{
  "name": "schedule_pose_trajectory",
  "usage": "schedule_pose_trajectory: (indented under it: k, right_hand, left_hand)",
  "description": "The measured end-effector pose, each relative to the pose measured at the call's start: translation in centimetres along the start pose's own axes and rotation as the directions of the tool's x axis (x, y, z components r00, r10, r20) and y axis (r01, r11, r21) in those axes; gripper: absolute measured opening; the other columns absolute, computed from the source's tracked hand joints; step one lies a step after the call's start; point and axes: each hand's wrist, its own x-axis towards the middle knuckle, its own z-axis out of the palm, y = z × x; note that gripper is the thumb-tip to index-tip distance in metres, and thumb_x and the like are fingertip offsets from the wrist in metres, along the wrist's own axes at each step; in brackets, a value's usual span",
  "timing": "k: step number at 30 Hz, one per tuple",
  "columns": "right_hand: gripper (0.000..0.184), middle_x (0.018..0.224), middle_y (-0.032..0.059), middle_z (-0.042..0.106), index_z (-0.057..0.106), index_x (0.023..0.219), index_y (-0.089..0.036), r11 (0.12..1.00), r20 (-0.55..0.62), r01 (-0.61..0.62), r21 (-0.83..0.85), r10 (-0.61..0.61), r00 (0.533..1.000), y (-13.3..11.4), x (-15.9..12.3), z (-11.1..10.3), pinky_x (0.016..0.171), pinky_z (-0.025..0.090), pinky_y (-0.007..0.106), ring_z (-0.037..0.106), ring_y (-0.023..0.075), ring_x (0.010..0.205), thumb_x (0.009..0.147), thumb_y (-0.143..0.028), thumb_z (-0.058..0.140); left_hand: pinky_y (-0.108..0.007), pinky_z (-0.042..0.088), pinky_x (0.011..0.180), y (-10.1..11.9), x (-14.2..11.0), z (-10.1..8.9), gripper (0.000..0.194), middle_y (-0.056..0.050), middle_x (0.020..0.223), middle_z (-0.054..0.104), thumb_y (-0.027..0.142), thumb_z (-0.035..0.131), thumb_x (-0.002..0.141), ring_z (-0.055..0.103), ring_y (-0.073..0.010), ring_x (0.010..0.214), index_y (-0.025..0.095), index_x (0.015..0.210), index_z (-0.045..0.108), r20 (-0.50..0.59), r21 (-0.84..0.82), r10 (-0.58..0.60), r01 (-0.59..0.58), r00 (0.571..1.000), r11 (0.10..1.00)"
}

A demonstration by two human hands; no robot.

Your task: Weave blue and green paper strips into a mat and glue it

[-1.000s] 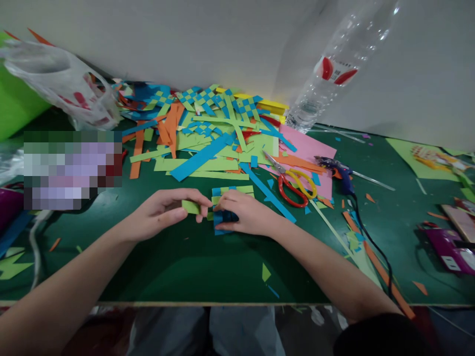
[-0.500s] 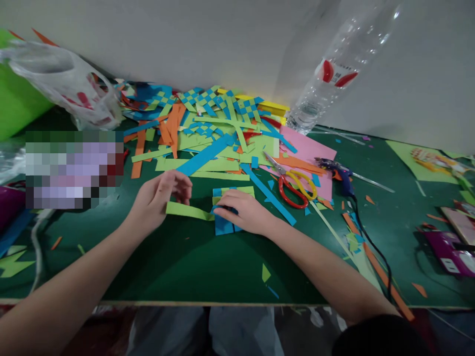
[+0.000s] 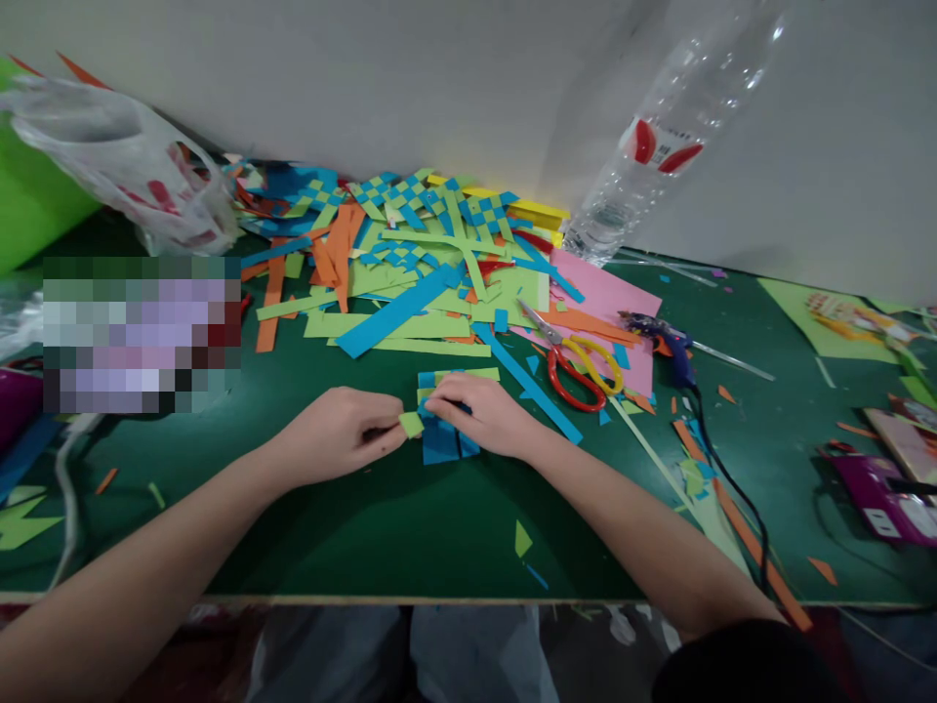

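Observation:
Just in front of me lies a small woven piece of blue and green paper strips, its blue ends hanging toward me. My right hand rests over it, fingers closed on its upper part. At its left edge my left hand pinches a light green paper strip; only a short end shows, the rest being hidden by the fingers. The two hands are close together, with fingertips almost meeting.
Behind the hands spreads a heap of paper strips and checkered woven pieces. To the right lie scissors, a glue gun with a cord, and pink paper. A plastic bottle and a plastic bag stand by the wall.
My left hand has moved right, from the strip's loose left part to the edge of the woven piece, and now pinches the strip there. My right hand has stayed on the piece.

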Motion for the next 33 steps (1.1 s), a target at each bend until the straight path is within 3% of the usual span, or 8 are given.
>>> schedule_pose_trajectory:
  k: [4,9,15,21,27,29,33]
  right_hand:
    - [0.041,0.080,0.0038,0.060,0.058,0.077,-0.019,0.999,-0.021,-0.014,0.052,0.015,1.000,0.1,0.1,0.1,0.075,0.042,0.029,0.055,0.0163,0.080,0.102,-0.045,0.038]
    - [0.044,0.077,0.0027,0.055,0.054,0.074,-0.020,0.996,-0.039,-0.028,0.084,0.031,0.999,0.1,0.1,0.1,0.072,0.039,0.029,0.053,0.0161,0.077,0.101,-0.049,0.035]
    - [0.056,0.077,0.0034,0.056,0.054,0.075,-0.019,0.997,-0.006,-0.054,0.062,0.054,0.999,0.0,0.2,-0.1,0.073,0.040,0.029,0.052,0.0164,0.077,0.099,-0.062,0.027]
    - [0.063,0.090,0.0059,0.066,0.068,0.088,-0.018,0.988,0.011,-0.045,0.148,0.044,0.999,-0.2,-0.1,-0.3,0.086,0.043,0.031,0.060,0.0178,0.092,0.099,-0.062,0.025]
    - [0.067,0.088,0.0051,0.062,0.074,0.084,-0.018,0.983,0.005,-0.069,0.169,0.069,0.998,-0.2,-0.2,-0.5,0.082,0.044,0.029,0.059,0.0161,0.088,0.099,-0.062,0.025]
    - [0.066,0.087,0.0045,0.061,0.074,0.085,-0.018,0.970,-0.021,-0.084,0.227,0.091,0.996,-0.2,-0.3,-0.7,0.080,0.044,0.029,0.059,0.0150,0.084,0.099,-0.062,0.028]
    - [0.060,0.081,0.0028,0.059,0.073,0.090,-0.016,0.924,-0.125,-0.087,0.372,0.143,0.982,-0.2,-0.7,-0.9,0.076,0.045,0.028,0.057,0.0131,0.077,0.100,-0.058,0.031]
  left_hand:
    - [-0.024,0.032,0.052,-0.2,0.0,0.6,0.039,0.002,0.058,0.053,0.031,0.043,0.099,0.053,-0.0092,0.052,0.018,0.065,0.056,0.005,0.133,0.102,-0.101,0.995,0.986]
    - [-0.023,0.041,0.062,0.0,0.0,0.6,0.027,-0.001,0.084,0.067,0.028,0.046,0.098,0.064,-0.0107,0.072,0.019,0.080,0.064,-0.028,0.117,0.158,-0.154,0.987,0.981]
    - [-0.024,0.044,0.064,0.2,-0.1,0.5,0.025,-0.001,0.098,0.074,0.025,0.047,0.097,0.068,-0.0113,0.074,0.020,0.081,0.065,-0.064,0.209,0.243,-0.225,0.968,0.952]
    - [-0.025,0.041,0.055,0.2,-0.3,0.4,0.025,0.002,0.091,0.077,0.027,0.049,0.096,0.067,-0.0099,0.062,0.022,0.082,0.068,-0.096,0.240,0.237,-0.208,0.967,0.948]
    - [-0.026,0.042,0.061,-0.1,-0.7,0.3,0.022,0.001,0.073,0.073,0.021,0.050,0.093,0.065,-0.0123,0.063,0.023,0.079,0.067,-0.236,0.230,0.205,-0.151,0.950,0.961]
    - [-0.027,0.043,0.064,-0.1,-0.5,0.4,0.020,0.000,0.075,0.072,0.020,0.052,0.092,0.065,-0.0135,0.067,0.022,0.076,0.064,-0.247,0.254,0.215,-0.151,0.945,0.955]
    - [-0.029,0.046,0.073,0.1,0.3,0.7,0.008,-0.002,0.088,0.072,0.021,0.057,0.090,0.065,-0.0158,0.079,0.022,0.089,0.065,-0.218,0.251,0.251,-0.194,0.943,0.948]
